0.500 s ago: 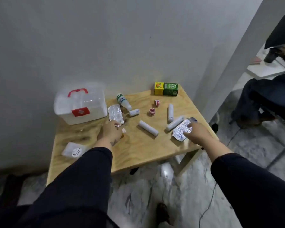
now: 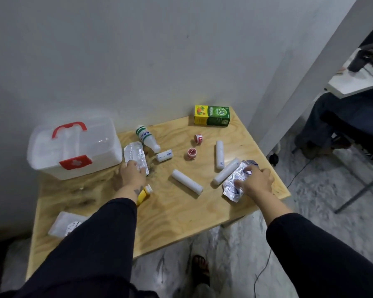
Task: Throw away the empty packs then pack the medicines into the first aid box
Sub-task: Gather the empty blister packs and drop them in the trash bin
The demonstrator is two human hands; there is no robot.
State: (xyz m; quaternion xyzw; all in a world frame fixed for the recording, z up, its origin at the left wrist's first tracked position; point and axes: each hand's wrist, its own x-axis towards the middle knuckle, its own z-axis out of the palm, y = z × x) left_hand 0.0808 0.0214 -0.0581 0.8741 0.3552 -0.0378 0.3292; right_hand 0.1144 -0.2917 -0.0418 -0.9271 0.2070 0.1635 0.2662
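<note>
Listing from my near edge outward. Item: flat white packet [image 2: 63,225], 8 o'clock corner of the wooden table [image 2: 170,216], partly under my left sleeve. Item: small yellow bottle [image 2: 144,194], lying just beside my left wrist. Item: my left hand [image 2: 131,174], fingers curled down on the near end of a silver blister pack [image 2: 135,157]; whether it is pinched or only pressed, I cannot tell. Item: my right hand [image 2: 255,182], 3 o'clock, fingers spread over a second crumpled foil pack [image 2: 235,183], touching it. Items: three white rolls at centre, one [image 2: 187,185], another [image 2: 226,173] against that foil pack, a third [image 2: 219,154]. Items: two small red-and-white tape rolls [image 2: 191,153], short white tube [image 2: 164,155], white bottle with green bands [image 2: 146,138] lying tilted. Item: first aid box [image 2: 73,151], lid shut, 10 o'clock. Item: green-and-yellow carton [image 2: 212,115], 1 o'clock, against the wall.
</note>
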